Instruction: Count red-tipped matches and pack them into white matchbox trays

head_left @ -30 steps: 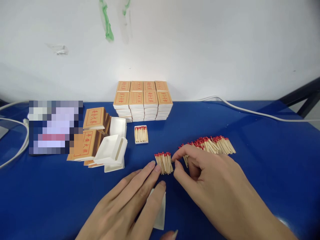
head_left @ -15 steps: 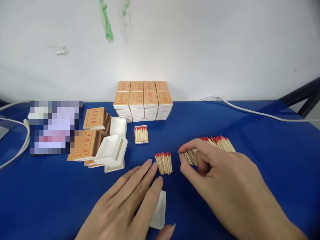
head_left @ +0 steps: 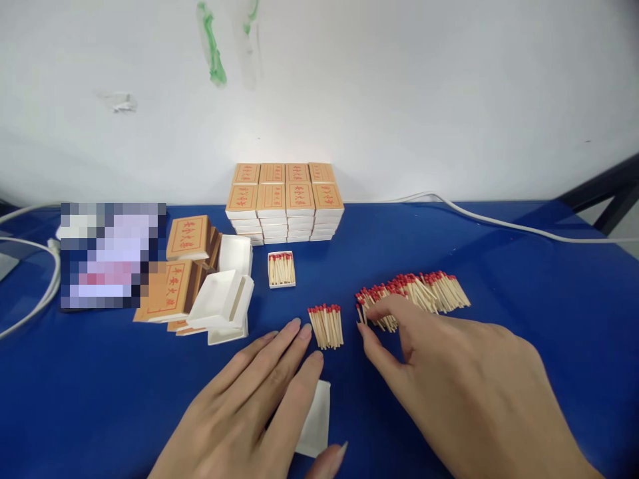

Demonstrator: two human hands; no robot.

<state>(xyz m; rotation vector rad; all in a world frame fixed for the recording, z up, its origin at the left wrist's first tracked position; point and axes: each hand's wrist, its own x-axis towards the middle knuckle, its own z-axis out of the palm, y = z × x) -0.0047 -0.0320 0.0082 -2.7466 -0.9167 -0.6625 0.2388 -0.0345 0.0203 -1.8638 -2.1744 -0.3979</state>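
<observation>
My left hand [head_left: 254, 399] lies open, its fingers stretched out flat. The fingertips rest at the left edge of a small row of red-headed matches [head_left: 326, 327]. Beneath this hand a white matchbox tray [head_left: 317, 426] is partly covered. My right hand [head_left: 439, 372] is closed in a pinch, thumb and index finger on a few matches [head_left: 361, 313] at the left end of a long match pile [head_left: 429, 293]. Its palm and wrist hide part of the table below the pile. A filled matchbox tray [head_left: 282, 270] sits beyond the small row.
Stacked matchboxes [head_left: 285, 203] stand against the wall. At left are orange matchbox sleeves [head_left: 174, 289] and several white trays [head_left: 219, 299]. A pixelated phone-like object [head_left: 117, 259] lies farther left, near white cables [head_left: 50, 286]. Another cable [head_left: 499, 223] runs along the back right.
My right index finger has drawn back from the pile's left tip, uncovering more red heads, with matches now showing by the thumb. My left hand has barely moved.
</observation>
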